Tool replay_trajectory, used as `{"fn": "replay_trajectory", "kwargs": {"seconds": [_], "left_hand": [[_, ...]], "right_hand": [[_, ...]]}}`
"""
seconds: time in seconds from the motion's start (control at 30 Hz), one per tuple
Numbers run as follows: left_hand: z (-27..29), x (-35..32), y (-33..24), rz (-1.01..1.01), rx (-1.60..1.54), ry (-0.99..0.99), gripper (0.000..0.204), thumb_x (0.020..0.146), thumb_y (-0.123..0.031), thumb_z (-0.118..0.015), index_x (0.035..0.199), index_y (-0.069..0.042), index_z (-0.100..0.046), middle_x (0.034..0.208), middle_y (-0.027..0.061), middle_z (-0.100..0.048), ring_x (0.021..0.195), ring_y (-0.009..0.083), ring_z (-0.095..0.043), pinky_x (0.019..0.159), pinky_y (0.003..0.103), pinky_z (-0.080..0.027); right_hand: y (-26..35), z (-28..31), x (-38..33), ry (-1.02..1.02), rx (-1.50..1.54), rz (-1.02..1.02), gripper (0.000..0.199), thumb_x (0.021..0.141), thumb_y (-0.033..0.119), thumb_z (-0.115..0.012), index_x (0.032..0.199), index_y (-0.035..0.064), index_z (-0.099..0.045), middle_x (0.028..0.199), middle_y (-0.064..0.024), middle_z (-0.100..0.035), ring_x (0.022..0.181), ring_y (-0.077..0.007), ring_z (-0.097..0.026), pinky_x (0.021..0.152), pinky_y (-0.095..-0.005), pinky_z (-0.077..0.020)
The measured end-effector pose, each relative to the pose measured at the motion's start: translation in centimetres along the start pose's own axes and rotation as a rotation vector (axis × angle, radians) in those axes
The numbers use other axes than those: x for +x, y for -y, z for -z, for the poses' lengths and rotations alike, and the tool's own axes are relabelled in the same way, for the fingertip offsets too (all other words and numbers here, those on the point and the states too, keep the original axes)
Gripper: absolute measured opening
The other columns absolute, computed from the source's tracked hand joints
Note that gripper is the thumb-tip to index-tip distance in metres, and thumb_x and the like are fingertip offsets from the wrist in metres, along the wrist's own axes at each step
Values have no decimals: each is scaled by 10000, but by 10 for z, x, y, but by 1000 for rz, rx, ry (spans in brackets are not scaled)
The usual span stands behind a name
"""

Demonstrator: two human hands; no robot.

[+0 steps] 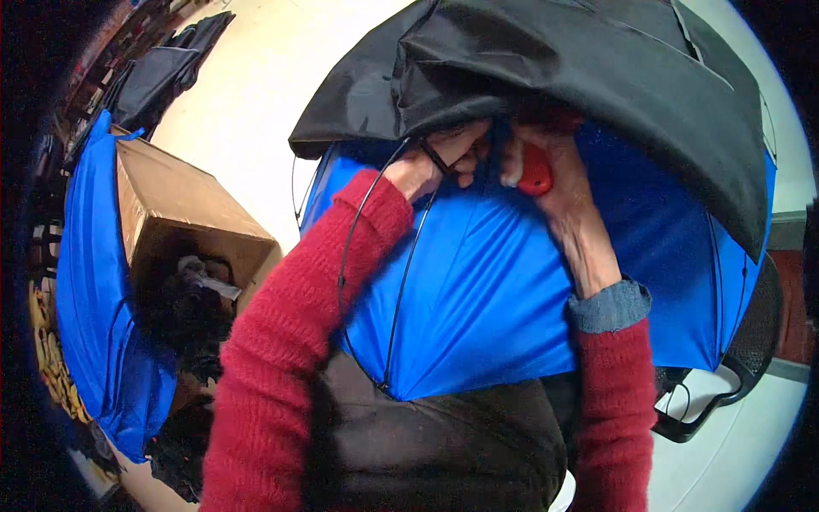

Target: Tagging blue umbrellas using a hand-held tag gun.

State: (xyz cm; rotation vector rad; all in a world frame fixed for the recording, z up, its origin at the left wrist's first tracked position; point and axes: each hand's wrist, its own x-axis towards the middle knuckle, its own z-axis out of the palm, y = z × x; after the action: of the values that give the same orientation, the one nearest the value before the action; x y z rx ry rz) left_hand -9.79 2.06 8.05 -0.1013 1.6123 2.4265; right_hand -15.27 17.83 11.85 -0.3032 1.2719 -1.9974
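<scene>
A partly spread umbrella with a blue canopy (478, 299), thin black ribs and a black layer (589, 77) folded over its far part lies across my lap. My left hand (448, 158) is closed on the umbrella near its middle, fingers curled just below the black fold; a dark band crosses the wrist. Facing it, my right hand (559, 171) is closed around a small rounded red object (535, 171) with a pale edge; its kind is not clear. Shadow and the black fabric hide the fingertips of both hands.
An opened cardboard box (188, 188) stands at the left with dark items inside. Blue fabric (94, 282) hangs over its outer side. Black folded fabric (162, 81) lies at the far left. A black chair frame (729, 388) shows at the right.
</scene>
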Motion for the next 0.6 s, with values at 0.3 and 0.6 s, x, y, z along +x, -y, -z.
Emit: {"fn": "replay_trajectory", "kwargs": {"seconds": [0.3, 0.6], "left_hand": [[3, -4, -23, -15, -110, 85, 296, 897, -382, -447, 929, -94, -508, 670, 42, -487, 503, 130, -472, 435, 285, -409], [-44, -132, -29, 159, -385, 109, 351, 905, -389, -436, 1037, -64, -459, 597, -3, -401, 452, 91, -363, 433, 273, -391]], "right_hand": [[15, -50, -25, -267, -83, 18, 125, 811, 149, -537, 861, 40, -500, 716, -112, -579, 593, -212, -588, 536, -359, -512], [-1, -84, -133, -316, -13, -54, 218, 816, 139, -536, 972, -3, -483, 765, -142, -600, 622, -237, -618, 579, -369, -536]]}}
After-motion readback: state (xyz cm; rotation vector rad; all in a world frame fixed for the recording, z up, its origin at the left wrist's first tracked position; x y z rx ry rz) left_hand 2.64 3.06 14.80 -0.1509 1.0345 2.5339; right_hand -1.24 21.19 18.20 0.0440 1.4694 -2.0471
